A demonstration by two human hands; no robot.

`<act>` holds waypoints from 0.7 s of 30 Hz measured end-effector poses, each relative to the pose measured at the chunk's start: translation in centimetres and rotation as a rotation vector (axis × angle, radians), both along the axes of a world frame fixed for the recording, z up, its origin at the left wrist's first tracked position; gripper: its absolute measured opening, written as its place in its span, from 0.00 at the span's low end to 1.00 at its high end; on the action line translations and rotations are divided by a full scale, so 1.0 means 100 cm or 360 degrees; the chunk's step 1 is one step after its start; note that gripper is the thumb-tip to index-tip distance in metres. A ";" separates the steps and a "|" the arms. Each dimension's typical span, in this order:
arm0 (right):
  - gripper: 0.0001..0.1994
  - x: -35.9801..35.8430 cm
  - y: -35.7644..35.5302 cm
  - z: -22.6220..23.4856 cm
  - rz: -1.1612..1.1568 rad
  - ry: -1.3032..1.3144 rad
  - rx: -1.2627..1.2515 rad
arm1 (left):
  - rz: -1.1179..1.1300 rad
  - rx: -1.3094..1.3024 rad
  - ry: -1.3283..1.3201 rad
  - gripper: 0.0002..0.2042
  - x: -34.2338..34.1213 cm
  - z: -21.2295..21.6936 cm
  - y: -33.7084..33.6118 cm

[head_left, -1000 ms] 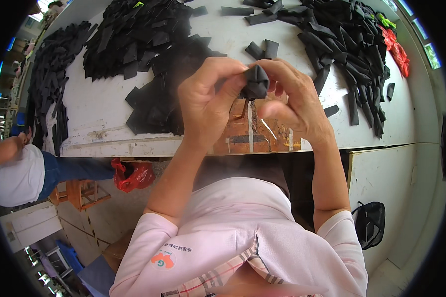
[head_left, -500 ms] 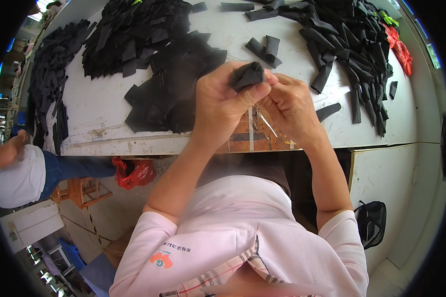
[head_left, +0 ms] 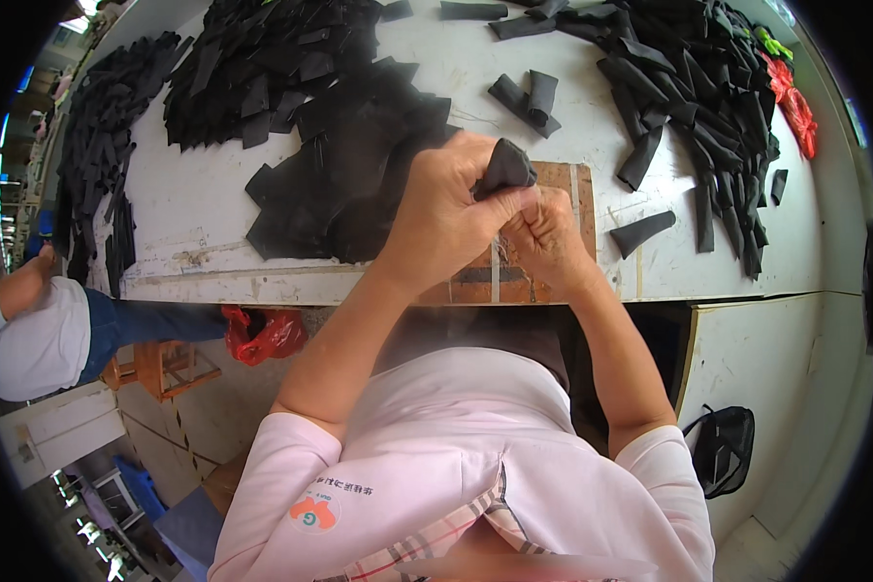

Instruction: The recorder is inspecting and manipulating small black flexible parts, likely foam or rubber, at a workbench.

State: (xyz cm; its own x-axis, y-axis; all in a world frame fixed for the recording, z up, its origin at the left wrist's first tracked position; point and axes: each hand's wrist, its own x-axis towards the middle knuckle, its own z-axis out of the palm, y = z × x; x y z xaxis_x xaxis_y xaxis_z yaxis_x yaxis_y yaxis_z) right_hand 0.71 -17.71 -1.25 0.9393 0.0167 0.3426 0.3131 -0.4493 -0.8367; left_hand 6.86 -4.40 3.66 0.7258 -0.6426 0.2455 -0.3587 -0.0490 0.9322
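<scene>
My left hand [head_left: 451, 209] is wrapped round a black fabric tube [head_left: 507, 167], whose folded end sticks up past my thumb and fingers. Close against it, my right hand [head_left: 551, 238] has its fingers curled tight beneath my left thumb, at the lower side of the tube. What those right fingertips grip is hidden. Both hands are raised over a brown board [head_left: 574, 189] at the table's near edge. To their left, flat black fabric pieces [head_left: 310, 194] lie spread in an overlapping layer. A single black tube [head_left: 643, 233] lies just right of my right hand.
Piles of black pieces cover the back left [head_left: 262, 68] and the right of the white table [head_left: 640, 194]. Red plastic [head_left: 793, 107] sits by the right wall. A red bag [head_left: 264, 335] hangs below the table near another person [head_left: 39, 330] at the left.
My right hand has drawn in and down, closer under my left hand. The fabric tube has shifted slightly right and lower, and the brown board shows more.
</scene>
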 end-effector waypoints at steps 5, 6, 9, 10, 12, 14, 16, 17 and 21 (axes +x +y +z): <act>0.09 0.000 -0.003 0.004 -0.0024 -0.0427 -0.0118 | -0.0066 -0.0178 -0.0175 0.05 -0.006 0.004 0.002; 0.08 0.001 0.000 0.000 0.0015 -0.0296 -0.0044 | -0.0091 -0.0112 -0.0044 0.05 -0.003 -0.002 0.005; 0.06 0.003 -0.006 0.008 0.0049 0.0021 -0.0114 | -0.0035 -0.0213 -0.0170 0.06 -0.003 -0.003 -0.001; 0.08 0.001 -0.006 0.016 0.0075 -0.0004 -0.0152 | -0.0003 -0.0520 0.0106 0.06 -0.010 0.006 -0.002; 0.09 0.001 -0.007 0.028 0.0095 -0.0028 -0.0190 | 0.0035 -0.0876 0.0392 0.09 -0.015 0.013 0.001; 0.10 0.001 -0.005 0.037 0.0031 0.0096 -0.0259 | 0.0040 -0.0925 0.0345 0.09 -0.011 0.013 0.003; 0.11 0.002 -0.005 0.045 0.0025 0.0101 -0.0324 | 0.0025 -0.1112 0.0394 0.09 -0.010 0.011 0.002; 0.11 0.003 -0.006 0.049 0.0024 0.0105 -0.0385 | 0.0027 -0.1113 0.0396 0.09 -0.011 0.011 0.003; 0.11 0.006 -0.006 0.052 -0.0003 -0.0098 -0.0671 | 0.0030 -0.1587 0.0825 0.08 -0.009 0.011 0.018</act>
